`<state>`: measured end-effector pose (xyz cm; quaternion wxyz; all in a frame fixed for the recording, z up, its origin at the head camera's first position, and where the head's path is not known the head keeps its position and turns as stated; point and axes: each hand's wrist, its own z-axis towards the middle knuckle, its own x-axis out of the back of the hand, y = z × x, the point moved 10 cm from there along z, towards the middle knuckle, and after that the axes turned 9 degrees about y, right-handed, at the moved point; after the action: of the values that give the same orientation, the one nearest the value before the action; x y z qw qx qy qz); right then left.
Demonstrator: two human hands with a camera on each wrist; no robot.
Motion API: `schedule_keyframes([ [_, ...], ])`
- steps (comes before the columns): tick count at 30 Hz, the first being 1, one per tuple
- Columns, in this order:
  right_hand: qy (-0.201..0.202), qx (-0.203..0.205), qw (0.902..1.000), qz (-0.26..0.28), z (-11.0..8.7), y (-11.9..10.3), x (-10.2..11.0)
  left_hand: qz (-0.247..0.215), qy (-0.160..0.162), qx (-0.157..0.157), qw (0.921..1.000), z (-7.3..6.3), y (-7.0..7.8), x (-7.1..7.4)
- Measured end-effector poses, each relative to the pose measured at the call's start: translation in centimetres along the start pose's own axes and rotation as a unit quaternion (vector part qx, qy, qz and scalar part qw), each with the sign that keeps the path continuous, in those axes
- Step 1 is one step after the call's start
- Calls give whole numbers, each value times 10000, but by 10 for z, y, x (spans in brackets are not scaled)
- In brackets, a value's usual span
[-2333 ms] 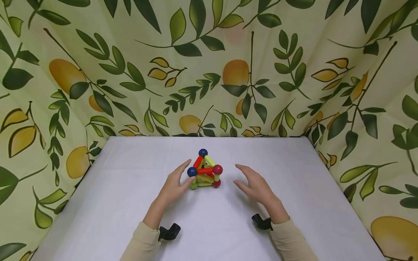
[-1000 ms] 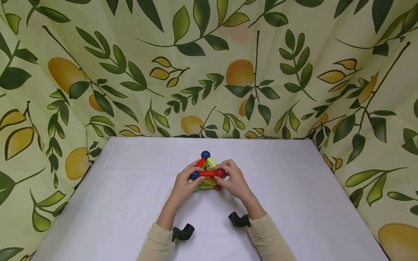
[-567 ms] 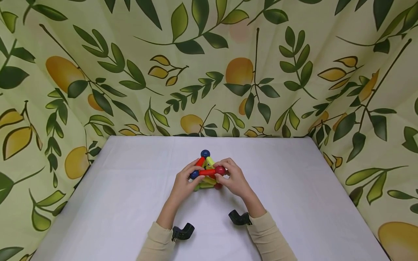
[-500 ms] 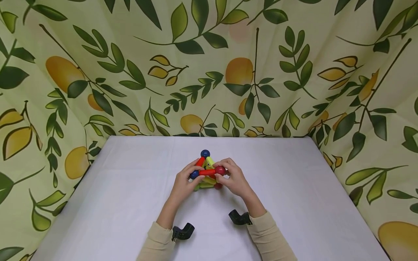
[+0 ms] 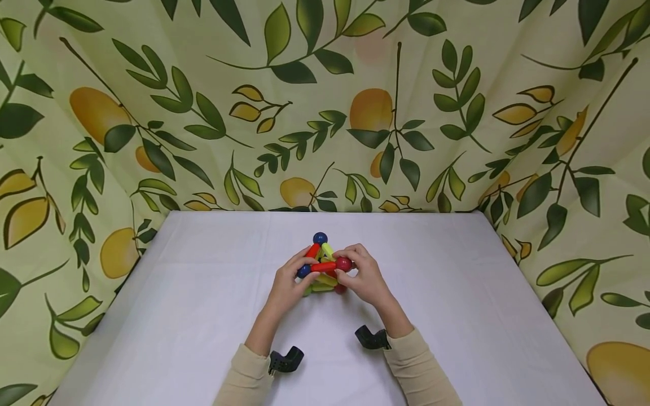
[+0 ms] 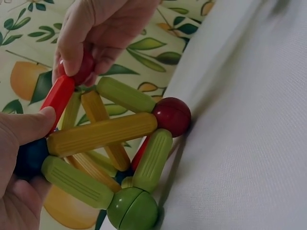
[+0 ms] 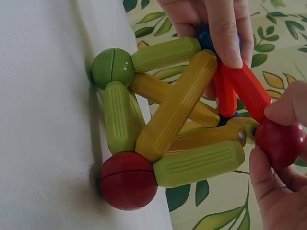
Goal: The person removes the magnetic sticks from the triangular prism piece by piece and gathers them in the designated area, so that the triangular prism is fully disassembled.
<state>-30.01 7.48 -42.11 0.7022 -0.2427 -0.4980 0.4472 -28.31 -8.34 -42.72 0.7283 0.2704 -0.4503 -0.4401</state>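
A frame of magnetic rods and balls stands mid-table. My left hand (image 5: 284, 286) grips its near-left blue ball (image 5: 303, 272), the thumb against a red rod (image 5: 323, 267). My right hand (image 5: 368, 279) pinches the red ball (image 5: 343, 264) at that rod's other end. In the right wrist view, this red ball (image 7: 280, 141) sits apart from the free ends of a light-green rod (image 7: 201, 165) and a yellow rod (image 7: 208, 140). Below, a green ball (image 6: 132, 209) and another red ball (image 6: 172, 117) are on the table. A blue ball (image 5: 320, 238) tops the far side.
The white-covered table (image 5: 203, 293) ends at a leaf-and-fruit patterned curtain (image 5: 304, 113) at the back and sides. A black wrist camera (image 5: 286, 359) is on the left wrist, another black camera (image 5: 372, 338) on the right.
Both hands came inward from beside the frame and took hold of the blue ball and the upper red ball. In the last half second they have hardly moved.
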Motion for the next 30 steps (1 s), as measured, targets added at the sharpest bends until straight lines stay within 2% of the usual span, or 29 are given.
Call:
schedule_keyframes([
  [4,227,-47,9996,-166,1,2,7,-2,-25,-13,10000,0,0,-2],
  [10,1084,-667,9918,122,5,24,43,22,137,269,9995,-1,-8,5],
  [14,1153,-1133,9856,498,7,43,58,-23,95,243,9997,-1,-8,4],
  [19,1303,-1694,9755,528,7,76,70,-73,95,129,9998,-1,-6,3],
  [23,1279,-1953,9712,483,6,102,69,-137,85,168,9997,-1,-5,2],
  [26,1173,-2180,9675,512,5,121,60,-141,56,246,9996,-1,-5,2],
  [30,1035,-2299,9673,259,7,139,47,-126,77,276,9995,-1,-6,2],
])
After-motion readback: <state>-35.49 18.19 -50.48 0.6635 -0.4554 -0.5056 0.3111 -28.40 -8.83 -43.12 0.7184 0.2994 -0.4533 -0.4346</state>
